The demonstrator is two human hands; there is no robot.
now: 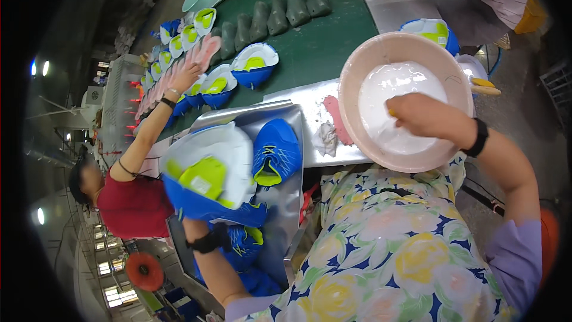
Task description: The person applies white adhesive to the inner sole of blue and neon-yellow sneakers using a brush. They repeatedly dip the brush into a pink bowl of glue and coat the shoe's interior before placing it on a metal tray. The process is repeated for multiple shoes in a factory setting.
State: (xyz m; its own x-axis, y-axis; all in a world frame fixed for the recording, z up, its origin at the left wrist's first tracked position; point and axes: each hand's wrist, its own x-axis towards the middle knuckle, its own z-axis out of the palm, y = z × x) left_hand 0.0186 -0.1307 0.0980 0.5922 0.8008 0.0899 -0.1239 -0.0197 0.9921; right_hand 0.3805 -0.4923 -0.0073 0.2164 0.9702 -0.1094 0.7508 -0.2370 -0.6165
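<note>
Now your right hand (426, 116) pinches small tool in one pink basin (363, 71) of white glue; left hand (199, 214), grip hidden, carries one blue shoe (208, 173), sole up; second shoe (275, 152) beside it.

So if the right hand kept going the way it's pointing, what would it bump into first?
Probably the white liquid in the pink basin. The right hand points left into the basin, fingers already at the liquid; beyond that lies the basin's far wall, though depth is hard to judge.
</note>
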